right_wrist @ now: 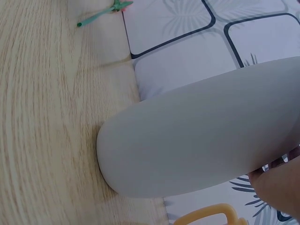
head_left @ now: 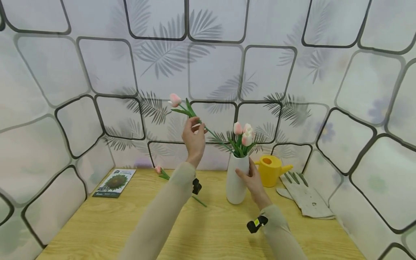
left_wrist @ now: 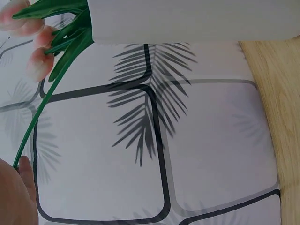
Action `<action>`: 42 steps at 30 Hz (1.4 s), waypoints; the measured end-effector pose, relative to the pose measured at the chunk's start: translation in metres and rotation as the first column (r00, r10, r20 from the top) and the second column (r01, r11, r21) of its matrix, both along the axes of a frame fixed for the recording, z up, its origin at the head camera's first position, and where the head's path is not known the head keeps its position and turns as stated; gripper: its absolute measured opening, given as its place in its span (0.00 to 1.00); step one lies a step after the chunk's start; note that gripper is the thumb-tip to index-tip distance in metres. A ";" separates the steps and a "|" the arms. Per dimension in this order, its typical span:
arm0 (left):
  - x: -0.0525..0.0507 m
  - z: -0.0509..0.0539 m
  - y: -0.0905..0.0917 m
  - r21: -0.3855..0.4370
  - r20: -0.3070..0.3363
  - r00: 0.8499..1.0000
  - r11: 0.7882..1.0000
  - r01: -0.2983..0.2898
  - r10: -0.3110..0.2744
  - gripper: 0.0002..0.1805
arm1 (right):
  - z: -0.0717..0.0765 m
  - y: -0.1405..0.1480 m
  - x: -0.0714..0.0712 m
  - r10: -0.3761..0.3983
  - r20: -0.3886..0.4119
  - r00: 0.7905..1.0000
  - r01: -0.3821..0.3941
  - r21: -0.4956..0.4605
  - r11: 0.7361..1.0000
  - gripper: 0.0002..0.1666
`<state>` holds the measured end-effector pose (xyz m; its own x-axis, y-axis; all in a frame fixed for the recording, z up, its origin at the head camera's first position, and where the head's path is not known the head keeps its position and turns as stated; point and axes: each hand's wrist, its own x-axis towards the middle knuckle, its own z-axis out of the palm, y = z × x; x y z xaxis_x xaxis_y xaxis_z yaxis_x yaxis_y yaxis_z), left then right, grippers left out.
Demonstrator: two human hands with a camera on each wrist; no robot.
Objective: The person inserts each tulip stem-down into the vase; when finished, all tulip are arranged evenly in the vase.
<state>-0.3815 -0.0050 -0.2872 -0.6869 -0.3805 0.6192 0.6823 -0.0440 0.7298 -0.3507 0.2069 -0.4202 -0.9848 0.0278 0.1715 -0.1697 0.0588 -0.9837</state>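
Note:
My left hand [head_left: 194,139] pinches the green stem of a pink tulip [head_left: 175,100], raised left of the white vase [head_left: 234,177]. That stem slants down to the right, its lower end at the vase's mouth; whether it reaches inside I cannot tell. Several pink-and-white tulips [head_left: 247,135] stand in the vase. With thumb and fingers around its right side, my right hand [head_left: 253,182] holds the vase upright on the table. The left wrist view catches the held stem [left_wrist: 47,98] crossing toward the vase. In the right wrist view, the vase [right_wrist: 197,131] fills the middle.
Another tulip [head_left: 162,174] lies on the wooden table [head_left: 208,231], partly hidden behind my left forearm. A yellow watering can [head_left: 269,171] stands just right of the vase, with pale gloves [head_left: 305,198] beside it. A sunflower-printed packet [head_left: 115,183] lies at the left. Patterned fabric walls surround the table.

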 end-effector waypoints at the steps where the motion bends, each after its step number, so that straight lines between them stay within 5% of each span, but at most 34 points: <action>1: 0.001 0.001 0.002 -0.026 -0.005 1.000 1.000 0.001 -0.001 0.12 | 0.000 0.000 0.000 -0.001 -0.006 1.000 0.001 -0.001 1.000 0.52; 9: 0.007 -0.003 0.016 -0.191 -0.055 0.998 0.981 0.013 -0.024 0.11 | 0.000 0.000 0.000 0.004 -0.002 1.000 -0.004 -0.008 1.000 0.51; 21: 0.006 -0.025 0.031 -0.340 -0.008 0.999 0.940 0.040 -0.046 0.14 | 0.025 -0.007 0.022 0.024 0.031 0.999 -0.024 -0.003 1.000 0.50; 29: 0.004 -0.032 0.042 -0.402 0.011 0.998 0.914 0.061 -0.062 0.14 | 0.001 -0.001 0.001 -0.001 -0.003 1.000 0.001 -0.009 1.000 0.50; 35: 0.003 -0.043 0.050 -0.432 0.046 0.998 0.901 0.049 -0.032 0.13 | 0.016 -0.004 0.012 0.023 0.026 0.999 -0.022 -0.012 1.000 0.51; 42: 0.004 -0.050 0.056 -0.463 0.052 0.996 0.882 0.083 -0.066 0.12 | 0.027 -0.008 0.023 0.019 0.033 0.999 -0.019 0.003 1.000 0.49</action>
<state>-0.3776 0.0515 -0.3368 -0.7251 -0.0016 0.6886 0.6654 0.2560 0.7012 -0.3277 0.1993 -0.3935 -0.9903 0.0082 0.1386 -0.1379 0.0592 -0.9887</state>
